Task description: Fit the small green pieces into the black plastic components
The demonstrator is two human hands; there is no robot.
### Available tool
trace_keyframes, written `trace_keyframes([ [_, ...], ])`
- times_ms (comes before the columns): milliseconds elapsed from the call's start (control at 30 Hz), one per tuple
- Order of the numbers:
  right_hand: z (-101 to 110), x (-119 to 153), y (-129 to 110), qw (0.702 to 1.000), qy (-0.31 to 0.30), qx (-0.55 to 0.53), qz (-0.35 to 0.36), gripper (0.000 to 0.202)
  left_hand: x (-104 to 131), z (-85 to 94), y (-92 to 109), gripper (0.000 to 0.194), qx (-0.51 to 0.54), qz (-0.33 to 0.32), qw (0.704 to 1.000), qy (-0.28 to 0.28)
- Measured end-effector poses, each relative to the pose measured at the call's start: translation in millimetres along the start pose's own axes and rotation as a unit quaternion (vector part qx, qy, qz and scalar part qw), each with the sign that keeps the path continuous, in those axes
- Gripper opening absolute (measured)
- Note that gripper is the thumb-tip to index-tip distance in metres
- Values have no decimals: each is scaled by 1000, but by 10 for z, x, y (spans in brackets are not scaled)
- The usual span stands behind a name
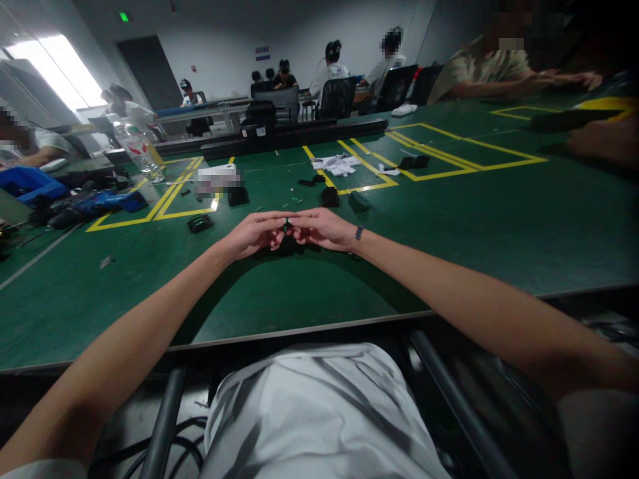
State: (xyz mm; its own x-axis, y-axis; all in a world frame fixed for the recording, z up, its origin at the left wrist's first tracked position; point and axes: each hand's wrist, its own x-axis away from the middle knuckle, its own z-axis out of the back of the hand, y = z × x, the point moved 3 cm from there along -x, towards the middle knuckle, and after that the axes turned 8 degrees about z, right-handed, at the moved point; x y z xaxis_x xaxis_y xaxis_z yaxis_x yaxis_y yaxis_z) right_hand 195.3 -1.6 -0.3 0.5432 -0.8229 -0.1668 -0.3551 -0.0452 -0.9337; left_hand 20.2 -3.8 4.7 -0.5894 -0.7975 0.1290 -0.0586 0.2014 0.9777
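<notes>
My left hand (255, 233) and my right hand (319, 228) meet fingertip to fingertip just above the green table. Both are closed in a pinch around a small dark piece (287, 226), mostly covered by the fingers, so its kind cannot be made out. Beyond my right hand lie a small black block (330, 196) and a dark greenish piece (359, 201). Off to the left of my left hand is a black part with green bits (200, 223). Another black block (238, 195) sits farther back.
White paper scraps (337, 165) lie within yellow tape lines on the green table (319, 293). Clear plastic bottles (140, 152) and a blue tool (107, 203) are at the left. A co-worker's arm (504, 86) rests at the far right. The table's front edge (309, 326) is close to me.
</notes>
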Motion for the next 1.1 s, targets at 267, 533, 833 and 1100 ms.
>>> trace_keyframes([
  [267, 2, -7, 0, 1000, 20, -5, -8, 16, -10, -15, -11, 41, 7, -7, 1000, 4],
  [533, -20, 9, -18, 999, 31, -5, -14, 13, -7, -22, -9, 40, 11, -4, 1000, 4],
  [833, 2, -10, 5, 1000, 11, -6, -5, 17, -10, -21, -6, 41, 11, -4, 1000, 1],
  [1100, 3, 3, 2, 1000, 21, -6, -14, 17, 2, -34, 1, 39, 15, -4, 1000, 1],
])
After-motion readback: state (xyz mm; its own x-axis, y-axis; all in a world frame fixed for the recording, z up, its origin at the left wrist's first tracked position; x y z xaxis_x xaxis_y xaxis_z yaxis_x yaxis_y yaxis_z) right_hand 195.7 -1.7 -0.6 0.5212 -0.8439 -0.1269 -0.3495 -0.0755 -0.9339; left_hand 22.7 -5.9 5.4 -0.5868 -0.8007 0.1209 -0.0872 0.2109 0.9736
